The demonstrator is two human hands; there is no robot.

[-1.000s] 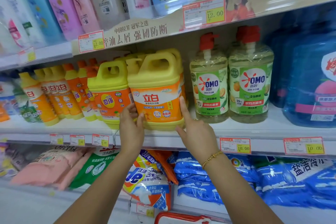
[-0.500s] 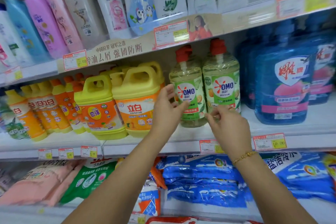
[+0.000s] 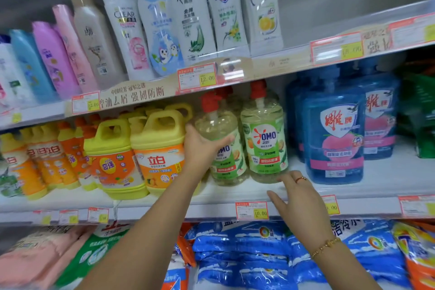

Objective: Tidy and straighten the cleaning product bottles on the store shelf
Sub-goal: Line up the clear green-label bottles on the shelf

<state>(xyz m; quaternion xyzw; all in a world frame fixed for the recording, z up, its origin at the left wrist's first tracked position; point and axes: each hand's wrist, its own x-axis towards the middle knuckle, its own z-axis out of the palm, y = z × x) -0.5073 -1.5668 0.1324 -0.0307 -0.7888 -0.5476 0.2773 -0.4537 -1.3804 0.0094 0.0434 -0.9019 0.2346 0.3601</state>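
Note:
Two clear OMO pump bottles with red tops and green labels stand side by side on the middle shelf (image 3: 211, 202). My left hand (image 3: 202, 148) grips the left OMO bottle (image 3: 227, 162) from its left side, thumb across the front of the label. The right OMO bottle (image 3: 266, 146) stands upright just beside it. My right hand (image 3: 299, 193) is lower, fingers spread and straight, fingertips at the base of the right bottle near the shelf edge. It holds nothing.
Yellow handled jugs (image 3: 160, 160) and small orange bottles (image 3: 47, 162) fill the shelf to the left. Large blue bottles (image 3: 334, 143) stand to the right. Shampoo bottles (image 3: 193, 14) line the shelf above, and detergent bags (image 3: 247, 247) lie below.
Both hands left the yellow jug and moved right to the OMO bottles. My left hand now holds the left bottle; my right hand dropped to the right bottle's base.

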